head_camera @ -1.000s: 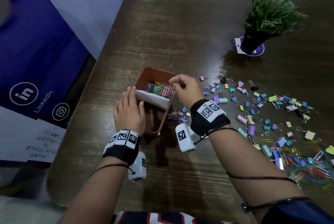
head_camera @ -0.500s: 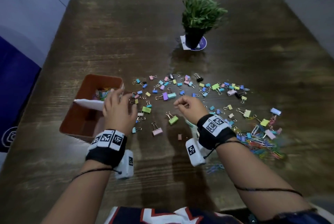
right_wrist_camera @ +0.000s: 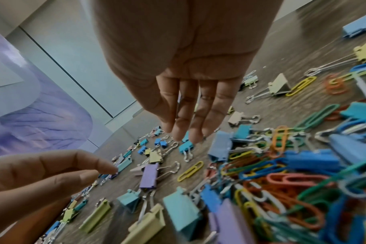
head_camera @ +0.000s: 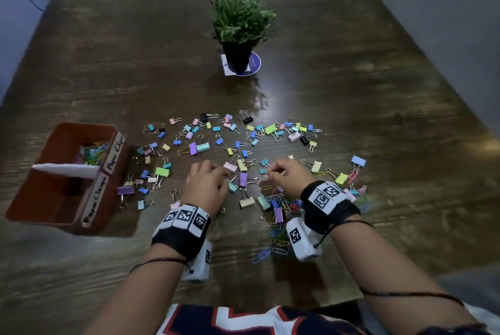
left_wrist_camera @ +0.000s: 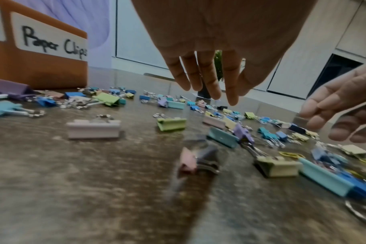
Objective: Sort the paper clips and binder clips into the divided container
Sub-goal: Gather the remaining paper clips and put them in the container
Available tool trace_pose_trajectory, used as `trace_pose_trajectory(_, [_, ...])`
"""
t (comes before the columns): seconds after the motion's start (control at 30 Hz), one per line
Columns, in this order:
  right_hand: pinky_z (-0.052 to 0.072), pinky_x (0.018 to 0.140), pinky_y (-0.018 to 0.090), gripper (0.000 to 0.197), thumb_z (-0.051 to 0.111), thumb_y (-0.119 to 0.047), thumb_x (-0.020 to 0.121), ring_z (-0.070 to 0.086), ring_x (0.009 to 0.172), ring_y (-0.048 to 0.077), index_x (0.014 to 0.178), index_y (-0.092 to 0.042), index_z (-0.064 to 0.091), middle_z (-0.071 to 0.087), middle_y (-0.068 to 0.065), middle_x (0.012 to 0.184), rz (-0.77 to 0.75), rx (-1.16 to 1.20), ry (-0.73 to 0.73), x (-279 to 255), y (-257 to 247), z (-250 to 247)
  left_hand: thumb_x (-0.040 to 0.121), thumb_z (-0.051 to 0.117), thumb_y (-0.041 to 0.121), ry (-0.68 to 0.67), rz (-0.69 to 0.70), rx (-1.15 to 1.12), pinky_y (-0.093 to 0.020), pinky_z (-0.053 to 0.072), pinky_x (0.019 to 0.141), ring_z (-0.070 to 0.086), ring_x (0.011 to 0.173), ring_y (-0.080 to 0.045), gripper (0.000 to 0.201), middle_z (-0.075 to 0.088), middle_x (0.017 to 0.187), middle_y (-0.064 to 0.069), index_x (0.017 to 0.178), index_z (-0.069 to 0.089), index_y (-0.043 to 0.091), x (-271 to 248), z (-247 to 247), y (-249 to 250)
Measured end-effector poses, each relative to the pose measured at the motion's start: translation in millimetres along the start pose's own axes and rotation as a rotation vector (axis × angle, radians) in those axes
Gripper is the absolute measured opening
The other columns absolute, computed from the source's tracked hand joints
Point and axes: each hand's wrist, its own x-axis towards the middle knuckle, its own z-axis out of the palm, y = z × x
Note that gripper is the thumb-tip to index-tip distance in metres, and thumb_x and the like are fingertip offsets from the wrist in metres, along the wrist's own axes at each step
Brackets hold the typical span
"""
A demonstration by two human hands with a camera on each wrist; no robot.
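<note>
Two hands hovered at frame centre, the left hand (head_camera: 207, 184) and right hand (head_camera: 286, 172) loosely spread, holding nothing. Pinching paper clips (head_camera: 284, 206) singly, clear of binder clips (head_camera: 246, 202), would suit the box (head_camera: 40, 194) at left.

Divided container (head_camera: 67, 215) at table (head_camera: 351, 77) left edge; paper clips (head_camera: 93, 152) in its far compartment. Binder clips (head_camera: 243, 142) strewn to its right, mid-table. Plant (head_camera: 240, 26) behind them. Loose paper clip pile (head_camera: 281, 215) near front, right of centre.
</note>
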Motion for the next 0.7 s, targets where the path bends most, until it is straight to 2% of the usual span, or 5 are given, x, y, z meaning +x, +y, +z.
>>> trace_pose_trajectory(0.13, [0.043,0.072,0.023,0.014,0.054,-0.012,0.091,0.058,0.082,0.015,0.092,-0.006,0.067,0.065,0.002,0.090,-0.004,-0.029,-0.012,-1,20,-12,0.096,0.049,0.037,-0.138,0.072,0.079,-0.033,0.035,0.091,0.039,0.114,-0.021,0.027,0.054,0.118,0.004,0.117,0.063,0.028,5,17,28])
trace_pose_trajectory(0.27, [0.046,0.072,0.027,0.009,0.056,-0.015,0.090,0.060,0.080,0.019,0.083,-0.015,0.063,0.064,0.002,0.082,0.030,-0.113,-0.010,-2,40,-25,0.096,0.048,0.040,-0.232,0.135,0.143,-0.034,0.034,0.093,0.040,0.115,-0.020,0.028,0.055,0.118,0.006,0.118,0.062,0.030,14,31,51])
trace_pose_trajectory(0.37, [0.048,0.072,0.030,0.007,0.058,-0.016,0.087,0.061,0.081,0.022,0.086,-0.012,0.063,0.066,0.005,0.082,0.077,-0.178,-0.007,-5,53,-35,0.096,0.048,0.040,-0.255,0.186,0.198,-0.034,0.034,0.092,0.042,0.112,-0.020,0.026,0.056,0.118,0.006,0.115,0.062,0.028,19,39,63])
trace_pose_trajectory(0.5, [0.046,0.072,0.026,0.003,0.064,-0.014,0.083,0.058,0.077,0.015,0.084,-0.016,0.062,0.056,-0.012,0.070,0.107,-0.287,-0.096,-12,64,-46,0.095,0.050,0.040,-0.242,0.163,0.244,-0.034,0.034,0.090,0.043,0.112,-0.021,0.023,0.057,0.117,0.005,0.108,0.061,0.025,26,46,71])
trace_pose_trajectory(0.7, [0.035,0.055,0.019,0.015,0.070,-0.015,0.082,0.052,0.081,0.010,0.096,-0.015,0.064,0.054,-0.010,0.082,0.059,-0.416,-0.210,-18,69,-50,0.094,0.053,0.035,-0.244,0.143,0.261,-0.033,0.035,0.092,0.044,0.112,-0.021,0.015,0.058,0.115,0.003,0.101,0.058,0.022,31,52,73])
